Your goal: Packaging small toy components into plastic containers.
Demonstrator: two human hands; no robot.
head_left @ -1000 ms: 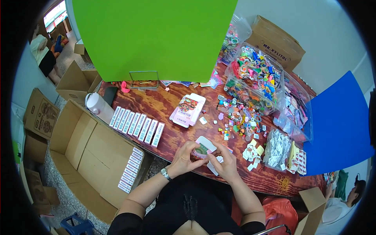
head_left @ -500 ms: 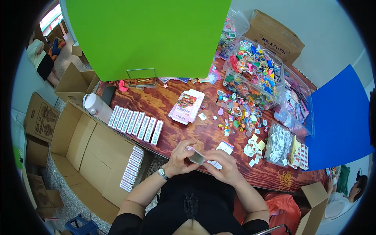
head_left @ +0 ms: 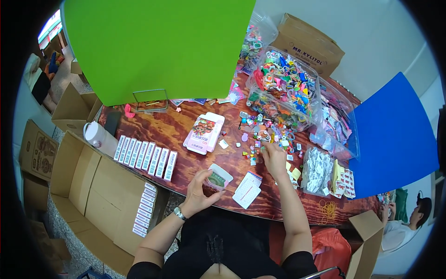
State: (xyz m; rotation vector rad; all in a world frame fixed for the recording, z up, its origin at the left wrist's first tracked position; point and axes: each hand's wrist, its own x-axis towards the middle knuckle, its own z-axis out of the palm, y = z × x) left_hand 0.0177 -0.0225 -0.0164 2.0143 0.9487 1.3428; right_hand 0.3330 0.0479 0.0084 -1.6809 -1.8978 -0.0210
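Observation:
My left hand [head_left: 201, 189] is closed around a small open carton [head_left: 217, 179] at the table's near edge. Its flap stands up, and something green and printed shows inside. My right hand [head_left: 275, 161] is over a loose pile of small colourful trinkets [head_left: 278, 135], fingers bent down and drawn together; whatever is at their tips is too small to make out. Between my hands lie white printed cards [head_left: 246, 194], partly overlapping. Farther back rests a flat stack of pink cartons [head_left: 204, 134], apart from both hands.
Finished-looking cartons [head_left: 145, 157] stand in a row on the left, beside a white bottle [head_left: 100, 138] and a large cardboard box [head_left: 95, 197]. Clear tubs of trinkets [head_left: 285, 88], a bag of sachets [head_left: 318, 171] and rubber bands [head_left: 327, 211] lie right. A green board [head_left: 158, 46] rises behind.
My right hand has left the carton and moved right and away to the trinket pile. My left hand keeps the carton, now lower and turned upward. The view has shifted slightly.

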